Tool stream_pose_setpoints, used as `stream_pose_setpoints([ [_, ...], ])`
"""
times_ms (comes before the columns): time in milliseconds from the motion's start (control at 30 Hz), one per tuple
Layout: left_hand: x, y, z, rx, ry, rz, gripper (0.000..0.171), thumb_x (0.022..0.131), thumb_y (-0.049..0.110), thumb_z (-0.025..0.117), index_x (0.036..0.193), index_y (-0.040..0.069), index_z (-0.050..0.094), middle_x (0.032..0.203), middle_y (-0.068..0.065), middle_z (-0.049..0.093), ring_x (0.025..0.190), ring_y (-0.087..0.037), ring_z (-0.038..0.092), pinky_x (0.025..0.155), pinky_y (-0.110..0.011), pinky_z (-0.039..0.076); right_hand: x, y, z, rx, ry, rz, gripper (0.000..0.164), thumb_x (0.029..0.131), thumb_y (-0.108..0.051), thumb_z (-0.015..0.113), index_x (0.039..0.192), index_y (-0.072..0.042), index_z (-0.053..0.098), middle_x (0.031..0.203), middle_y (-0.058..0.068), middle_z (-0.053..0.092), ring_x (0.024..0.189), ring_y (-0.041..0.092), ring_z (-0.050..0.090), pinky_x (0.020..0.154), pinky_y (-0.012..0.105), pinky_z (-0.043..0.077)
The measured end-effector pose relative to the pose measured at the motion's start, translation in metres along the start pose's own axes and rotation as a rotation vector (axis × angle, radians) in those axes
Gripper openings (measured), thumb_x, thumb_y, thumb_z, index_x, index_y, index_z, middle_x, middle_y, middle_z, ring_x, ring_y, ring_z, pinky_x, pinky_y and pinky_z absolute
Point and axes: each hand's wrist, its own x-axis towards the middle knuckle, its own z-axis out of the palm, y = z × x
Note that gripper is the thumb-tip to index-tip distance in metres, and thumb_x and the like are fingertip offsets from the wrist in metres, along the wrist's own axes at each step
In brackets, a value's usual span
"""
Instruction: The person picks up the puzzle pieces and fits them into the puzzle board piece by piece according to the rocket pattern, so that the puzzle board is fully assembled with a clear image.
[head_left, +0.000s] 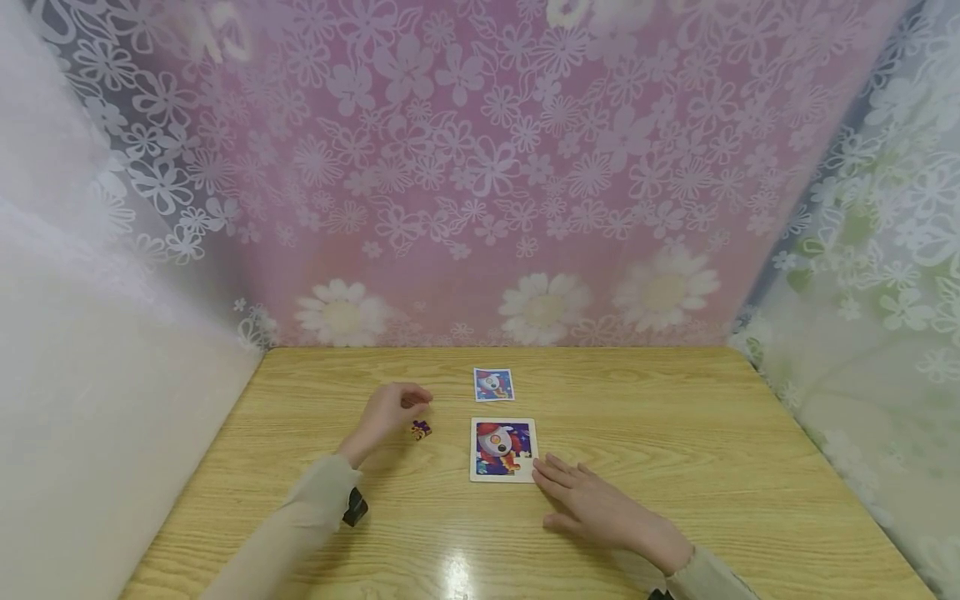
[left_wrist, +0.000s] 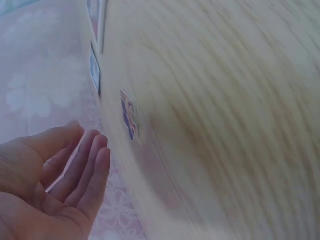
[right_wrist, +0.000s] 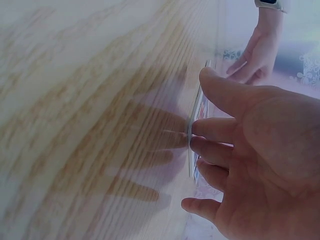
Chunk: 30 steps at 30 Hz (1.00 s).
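A jigsaw puzzle (head_left: 504,450) in a white frame shows a rocket on dark purple, with a white gap at its lower right. My right hand (head_left: 592,508) lies beside its right edge, fingers extended and fingertips touching the frame. In the right wrist view the board (right_wrist: 191,150) is seen edge-on behind those fingers. Left of the puzzle lies a small purple and orange jigsaw piece (head_left: 422,430); whether it is one piece or several overlapping is unclear. My left hand (head_left: 386,417) hovers just behind it, fingers loosely bent, holding nothing in the left wrist view.
A small rocket picture card (head_left: 493,385) lies on the wooden table (head_left: 637,400) beyond the puzzle. Flowered curtains (head_left: 480,167) hang behind the table and along both sides. A dark wrist device (head_left: 356,507) sits at the left cuff.
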Motion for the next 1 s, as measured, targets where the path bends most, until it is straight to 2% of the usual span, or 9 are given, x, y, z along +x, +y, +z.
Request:
stream_pose_setpoints([
  [200, -0.008, -0.001, -0.006, 0.092, -0.026, -0.045, 0.019, 0.086, 0.008, 0.081, 0.102, 0.001, 0.074, 0.092, -0.008, 0.074, 0.084, -0.024, 0.07, 0.08, -0.04, 0.058, 0.0, 0.0, 0.0, -0.004, 0.002, -0.001, 0.064, 0.104, -0.039, 0.056, 0.152, 0.001, 0.043, 0.16, 0.016, 0.037, 0.149, 0.039, 0.03, 0.114, 0.064, 0.03],
  [333, -0.014, 0.004, -0.008, 0.146, -0.068, -0.11, 0.03, 0.081, 0.016, 0.087, 0.102, 0.0, 0.071, 0.093, -0.01, 0.07, 0.083, -0.021, 0.064, 0.079, -0.039, 0.055, 0.0, 0.0, 0.0, -0.004, -0.002, 0.004, 0.064, 0.104, -0.04, 0.056, 0.152, 0.0, 0.043, 0.161, 0.016, 0.037, 0.149, 0.038, 0.03, 0.114, 0.063, 0.03],
  [467, -0.016, 0.006, -0.006, 0.173, -0.085, -0.16, 0.033, 0.079, 0.021, 0.089, 0.099, 0.002, 0.071, 0.092, -0.008, 0.067, 0.08, -0.017, 0.058, 0.076, -0.035, 0.052, 0.0, 0.0, 0.0, -0.003, -0.004, 0.009, 0.064, 0.104, -0.04, 0.056, 0.152, 0.0, 0.043, 0.161, 0.015, 0.036, 0.149, 0.038, 0.03, 0.115, 0.063, 0.029],
  [633, -0.015, 0.004, -0.003, 0.203, -0.092, -0.145, 0.031, 0.079, 0.022, 0.089, 0.094, 0.004, 0.07, 0.088, -0.006, 0.066, 0.076, -0.015, 0.055, 0.071, -0.032, 0.049, 0.0, 0.001, 0.001, -0.012, 0.006, 0.003, 0.064, 0.103, -0.039, 0.056, 0.152, 0.0, 0.043, 0.161, 0.015, 0.037, 0.149, 0.038, 0.031, 0.114, 0.063, 0.03],
  [767, -0.012, 0.002, -0.001, 0.208, -0.093, -0.103, 0.031, 0.078, 0.019, 0.089, 0.094, 0.005, 0.067, 0.087, -0.004, 0.065, 0.076, -0.015, 0.056, 0.072, -0.033, 0.05, 0.0, 0.0, 0.001, -0.017, 0.01, -0.001, 0.064, 0.103, -0.039, 0.057, 0.151, 0.001, 0.043, 0.16, 0.015, 0.038, 0.148, 0.039, 0.031, 0.114, 0.063, 0.03],
  [1000, -0.005, 0.001, 0.004, 0.152, -0.043, -0.043, 0.013, 0.089, 0.01, 0.078, 0.088, 0.01, 0.065, 0.081, 0.0, 0.067, 0.074, -0.014, 0.062, 0.068, -0.033, 0.052, 0.0, 0.001, 0.001, -0.011, 0.008, 0.001, 0.064, 0.103, -0.039, 0.057, 0.151, 0.001, 0.043, 0.16, 0.016, 0.037, 0.148, 0.039, 0.031, 0.114, 0.064, 0.03],
])
